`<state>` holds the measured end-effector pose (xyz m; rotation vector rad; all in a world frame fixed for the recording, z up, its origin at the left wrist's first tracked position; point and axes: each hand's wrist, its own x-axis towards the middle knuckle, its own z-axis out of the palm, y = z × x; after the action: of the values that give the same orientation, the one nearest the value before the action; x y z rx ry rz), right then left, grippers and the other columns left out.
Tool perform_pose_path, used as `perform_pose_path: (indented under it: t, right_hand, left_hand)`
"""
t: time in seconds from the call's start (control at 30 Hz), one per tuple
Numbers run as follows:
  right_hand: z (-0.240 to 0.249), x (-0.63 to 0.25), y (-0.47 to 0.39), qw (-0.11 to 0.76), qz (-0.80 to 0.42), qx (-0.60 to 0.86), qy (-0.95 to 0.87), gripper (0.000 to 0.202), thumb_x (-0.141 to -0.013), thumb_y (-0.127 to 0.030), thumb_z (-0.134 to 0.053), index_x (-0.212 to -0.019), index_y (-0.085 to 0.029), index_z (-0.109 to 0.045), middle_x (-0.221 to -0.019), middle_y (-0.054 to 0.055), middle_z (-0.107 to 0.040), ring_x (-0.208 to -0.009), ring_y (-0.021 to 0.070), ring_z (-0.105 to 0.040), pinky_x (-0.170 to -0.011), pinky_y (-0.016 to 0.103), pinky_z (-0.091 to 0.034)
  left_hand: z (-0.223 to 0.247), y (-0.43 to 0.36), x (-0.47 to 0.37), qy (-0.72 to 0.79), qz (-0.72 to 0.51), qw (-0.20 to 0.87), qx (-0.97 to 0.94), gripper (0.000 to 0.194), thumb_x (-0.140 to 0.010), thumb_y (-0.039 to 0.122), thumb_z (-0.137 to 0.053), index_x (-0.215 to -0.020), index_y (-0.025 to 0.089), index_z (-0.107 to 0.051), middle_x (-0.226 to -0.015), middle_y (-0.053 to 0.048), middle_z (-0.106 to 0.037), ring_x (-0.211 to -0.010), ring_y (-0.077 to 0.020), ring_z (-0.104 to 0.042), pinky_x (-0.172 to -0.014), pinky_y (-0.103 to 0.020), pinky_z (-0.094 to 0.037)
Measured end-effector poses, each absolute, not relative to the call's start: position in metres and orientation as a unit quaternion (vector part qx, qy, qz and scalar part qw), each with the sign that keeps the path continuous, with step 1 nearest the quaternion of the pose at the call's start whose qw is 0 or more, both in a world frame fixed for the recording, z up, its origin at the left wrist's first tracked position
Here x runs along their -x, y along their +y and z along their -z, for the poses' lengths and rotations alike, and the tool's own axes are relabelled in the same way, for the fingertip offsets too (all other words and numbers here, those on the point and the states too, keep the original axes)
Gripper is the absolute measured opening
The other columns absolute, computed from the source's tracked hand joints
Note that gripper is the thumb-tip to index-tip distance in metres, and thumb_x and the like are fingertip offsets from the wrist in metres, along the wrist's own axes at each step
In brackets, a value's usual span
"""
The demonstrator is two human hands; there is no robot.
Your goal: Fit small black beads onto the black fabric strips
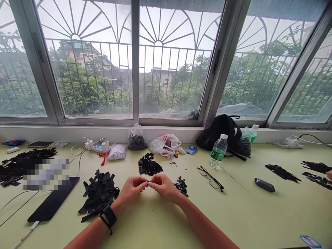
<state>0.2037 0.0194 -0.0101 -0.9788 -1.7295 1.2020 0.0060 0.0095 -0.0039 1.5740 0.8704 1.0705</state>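
Note:
My left hand (133, 188) and my right hand (163, 186) meet fingertip to fingertip above the table. Both pinch a small dark piece (147, 183), mostly hidden by the fingers. Left of my left hand lies a loose pile of black fabric strips (100, 193). A smaller heap of black pieces (149, 164) sits just beyond my hands. Small black round parts (182, 186) are piled beside my right hand, and a few more (173, 163) are scattered farther back.
Eyeglasses (210, 178) and a water bottle (218, 151) stand or lie to the right, near a black case (264, 184). At left are a black tablet-like slab (53, 200) and more strips (23, 164). Bags line the windowsill. Another person's hand (329, 174) shows at the right edge.

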Motion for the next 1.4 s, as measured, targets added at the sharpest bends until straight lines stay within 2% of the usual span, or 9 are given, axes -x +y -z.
perform_pose_path:
  t: [0.3, 0.5, 0.63, 0.7, 0.77, 0.87, 1.03, 1.3, 1.4]
  right_hand:
    - [0.002, -0.206, 0.021, 0.432, -0.485, 0.4, -0.646, 0.038, -0.08, -0.053, -0.073, -0.074, -0.016, -0.064, -0.057, -0.003, -0.052, -0.05, 0.0095, -0.042, -0.048, 0.023, -0.03]
    - [-0.003, -0.211, 0.022, 0.456, -0.5, 0.399, -0.619, 0.033, -0.081, -0.049, -0.073, -0.08, -0.016, -0.066, -0.058, -0.004, -0.052, -0.049, 0.0084, -0.04, -0.048, 0.022, -0.03]
    - [-0.002, -0.212, 0.022, 0.439, -0.513, 0.391, -0.626, 0.033, -0.082, -0.048, -0.072, -0.084, -0.016, -0.067, -0.061, -0.003, -0.054, -0.049, 0.0087, -0.042, -0.049, 0.023, -0.032]
    - [0.0, -0.21, 0.022, 0.422, -0.523, 0.379, -0.636, 0.033, -0.083, -0.049, -0.07, -0.084, -0.016, -0.067, -0.062, -0.002, -0.056, -0.05, 0.0091, -0.044, -0.049, 0.023, -0.033]
    - [0.002, -0.209, 0.021, 0.408, -0.532, 0.365, -0.646, 0.033, -0.084, -0.049, -0.069, -0.084, -0.016, -0.067, -0.062, -0.002, -0.056, -0.052, 0.0095, -0.045, -0.049, 0.022, -0.034]
    - [0.004, -0.207, 0.021, 0.397, -0.536, 0.355, -0.655, 0.032, -0.084, -0.048, -0.069, -0.083, -0.016, -0.067, -0.062, -0.002, -0.056, -0.052, 0.0095, -0.045, -0.049, 0.022, -0.034]
    - [0.005, -0.207, 0.021, 0.398, -0.523, 0.368, -0.658, 0.033, -0.084, -0.048, -0.07, -0.08, -0.016, -0.065, -0.061, -0.002, -0.056, -0.053, 0.0094, -0.046, -0.049, 0.021, -0.034]
    - [0.004, -0.204, 0.014, 0.357, -0.523, 0.355, -0.688, 0.038, -0.088, -0.054, -0.065, -0.082, -0.017, -0.06, -0.062, -0.003, -0.056, -0.048, 0.0079, -0.041, -0.044, 0.02, -0.027]
    - [0.003, -0.205, 0.015, 0.377, -0.51, 0.363, -0.682, 0.038, -0.087, -0.054, -0.066, -0.078, -0.017, -0.06, -0.06, -0.003, -0.055, -0.049, 0.0079, -0.041, -0.045, 0.02, -0.028]
  left_hand:
    - [0.009, 0.018, -0.003, 0.399, -0.461, 0.502, -0.614, 0.042, -0.082, 0.055, -0.069, -0.08, 0.013, -0.076, -0.071, -0.008, -0.073, -0.058, -0.0137, -0.056, -0.055, -0.023, -0.042]
    - [0.012, 0.024, -0.001, 0.426, -0.479, 0.497, -0.585, 0.04, -0.083, 0.052, -0.066, -0.073, 0.014, -0.07, -0.066, -0.004, -0.067, -0.057, -0.0135, -0.055, -0.055, -0.023, -0.041]
    - [0.009, 0.021, 0.002, 0.442, -0.482, 0.467, -0.595, 0.028, -0.081, 0.041, -0.068, -0.094, 0.017, -0.073, -0.091, -0.008, -0.074, -0.078, -0.0198, -0.064, -0.064, -0.026, -0.047]
    - [0.004, 0.017, 0.002, 0.435, -0.473, 0.449, -0.621, 0.03, -0.084, 0.041, -0.065, -0.104, 0.019, -0.073, -0.106, -0.009, -0.074, -0.091, -0.0226, -0.065, -0.071, -0.029, -0.048]
    - [-0.001, 0.011, 0.0, 0.415, -0.453, 0.439, -0.655, 0.033, -0.089, 0.044, -0.061, -0.11, 0.021, -0.073, -0.112, -0.009, -0.073, -0.094, -0.0228, -0.064, -0.074, -0.029, -0.047]
    - [-0.004, 0.006, -0.004, 0.373, -0.423, 0.434, -0.702, 0.035, -0.092, 0.048, -0.059, -0.106, 0.02, -0.074, -0.105, -0.008, -0.074, -0.085, -0.0195, -0.062, -0.065, -0.025, -0.043]
    - [0.004, 0.009, -0.005, 0.381, -0.418, 0.431, -0.704, 0.038, -0.087, 0.05, -0.065, -0.084, 0.014, -0.075, -0.077, -0.004, -0.069, -0.063, -0.0129, -0.051, -0.055, -0.023, -0.035]
    - [0.003, 0.01, -0.003, 0.375, -0.411, 0.44, -0.705, 0.038, -0.088, 0.051, -0.065, -0.086, 0.015, -0.077, -0.079, -0.005, -0.072, -0.071, -0.0168, -0.058, -0.064, -0.025, -0.042]
    - [0.005, 0.011, -0.003, 0.372, -0.413, 0.444, -0.702, 0.038, -0.089, 0.05, -0.063, -0.086, 0.014, -0.077, -0.08, -0.006, -0.072, -0.072, -0.0173, -0.059, -0.066, -0.026, -0.042]
